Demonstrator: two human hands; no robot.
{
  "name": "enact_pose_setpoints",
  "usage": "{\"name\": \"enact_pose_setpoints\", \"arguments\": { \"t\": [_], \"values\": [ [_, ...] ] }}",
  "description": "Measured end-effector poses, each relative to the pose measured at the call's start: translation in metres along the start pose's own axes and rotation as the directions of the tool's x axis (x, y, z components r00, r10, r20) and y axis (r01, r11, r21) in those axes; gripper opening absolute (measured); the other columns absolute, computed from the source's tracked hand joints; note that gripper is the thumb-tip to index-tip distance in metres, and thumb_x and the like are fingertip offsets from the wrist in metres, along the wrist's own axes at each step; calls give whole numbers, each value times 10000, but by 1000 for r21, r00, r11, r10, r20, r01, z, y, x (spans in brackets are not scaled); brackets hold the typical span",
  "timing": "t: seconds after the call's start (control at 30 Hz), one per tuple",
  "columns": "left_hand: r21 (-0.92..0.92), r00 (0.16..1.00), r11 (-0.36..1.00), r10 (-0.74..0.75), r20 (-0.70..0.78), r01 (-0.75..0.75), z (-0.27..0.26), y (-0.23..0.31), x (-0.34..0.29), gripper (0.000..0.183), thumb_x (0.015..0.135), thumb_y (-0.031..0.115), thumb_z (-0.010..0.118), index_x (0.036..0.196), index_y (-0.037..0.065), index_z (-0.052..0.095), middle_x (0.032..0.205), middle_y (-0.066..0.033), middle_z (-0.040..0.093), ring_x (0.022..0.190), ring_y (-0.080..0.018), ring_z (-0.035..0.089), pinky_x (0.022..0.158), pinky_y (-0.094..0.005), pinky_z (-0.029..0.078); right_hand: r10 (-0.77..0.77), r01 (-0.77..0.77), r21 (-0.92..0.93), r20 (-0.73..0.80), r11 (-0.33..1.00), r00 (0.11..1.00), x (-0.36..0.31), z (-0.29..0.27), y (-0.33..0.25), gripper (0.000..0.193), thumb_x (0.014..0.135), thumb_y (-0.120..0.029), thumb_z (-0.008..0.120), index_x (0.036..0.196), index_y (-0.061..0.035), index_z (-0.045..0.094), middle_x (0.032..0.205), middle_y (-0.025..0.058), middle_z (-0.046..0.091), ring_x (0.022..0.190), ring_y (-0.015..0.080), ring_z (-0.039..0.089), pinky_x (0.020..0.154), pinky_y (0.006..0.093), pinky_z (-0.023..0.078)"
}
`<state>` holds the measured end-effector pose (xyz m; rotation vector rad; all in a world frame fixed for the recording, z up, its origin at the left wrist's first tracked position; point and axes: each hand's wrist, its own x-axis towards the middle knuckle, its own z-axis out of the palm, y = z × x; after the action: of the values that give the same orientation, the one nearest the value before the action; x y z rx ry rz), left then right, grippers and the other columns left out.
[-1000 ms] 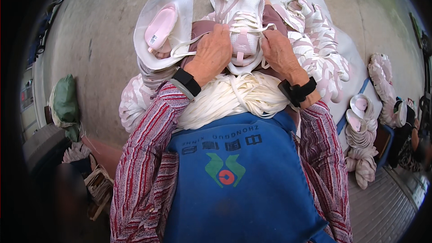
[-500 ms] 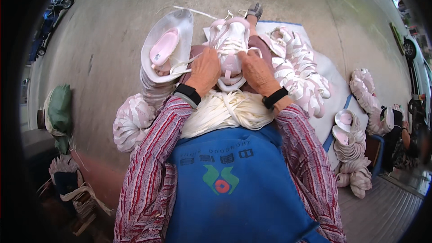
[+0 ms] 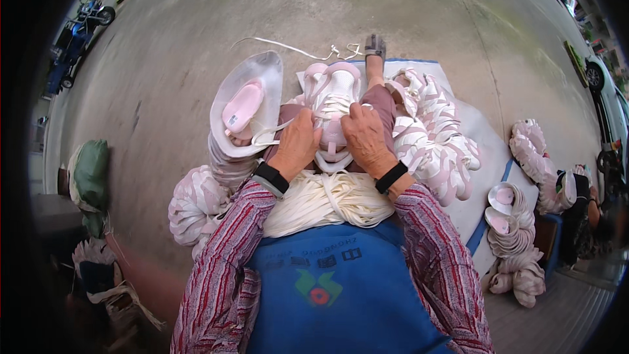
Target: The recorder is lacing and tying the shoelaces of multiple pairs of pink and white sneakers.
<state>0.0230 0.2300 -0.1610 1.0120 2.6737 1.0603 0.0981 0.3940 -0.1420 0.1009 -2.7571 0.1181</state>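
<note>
A pink and white shoe upper (image 3: pixel 342 85) rests between my knees, with pale lacing across its front. On its left side, my left hand (image 3: pixel 297 143) is closed, and a loose lace (image 3: pixel 267 139) trails leftward from near its fingers. My right hand (image 3: pixel 368 137) pinches the shoelace at the right side of the lacing, its fingertips pressed together. Below the upper, a thick bundle of cream laces (image 3: pixel 327 200) lies across my lap on a blue apron (image 3: pixel 341 318). What exactly sits inside my left fingertips is partly hidden.
To the left stands a stack of uppers with a pink sole-shaped piece (image 3: pixel 244 106) on top. More uppers (image 3: pixel 436 137) are piled on a pale sheet (image 3: pixel 481 118) at right. A stray lace (image 3: pixel 282 44) lies on the floor ahead. A green sack (image 3: pixel 90 176) stands far left.
The view has tilted, so the scene sits lower in the picture. My right hand has come slightly inward over the lacing; my left stays beside the upper.
</note>
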Motion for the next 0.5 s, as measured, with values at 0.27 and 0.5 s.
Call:
{"name": "enact_pose_setpoints", "arguments": {
  "t": [0.27, 0.5],
  "values": [
    [-196, 997, 978, 79, -3, -78, 3, -16, 4, 254, 831, 158, 606, 994, -8, 505, 868, -241, 594, 831, -426, 589, 712, -487, 462, 1, -81, 753, 106, 653, 994, 6, -41, -48, 71, 870, -69, 548, 915, -26, 512, 812, 167, 522, 803, 359, 582, 711, 428, 476],
    [-126, 990, 982, -139, 8, 139, 6, -11, 3, 254, 826, 183, 616, 974, -8, 540, 830, -205, 645, 786, -394, 634, 705, -465, 493, 287, -472, 616, 380, 630, 879, 8, -7, -39, 174, 873, -153, 541, 889, 18, 571, 744, 268, 609, 726, 430, 612, 647, 461, 477]
  ]
}}
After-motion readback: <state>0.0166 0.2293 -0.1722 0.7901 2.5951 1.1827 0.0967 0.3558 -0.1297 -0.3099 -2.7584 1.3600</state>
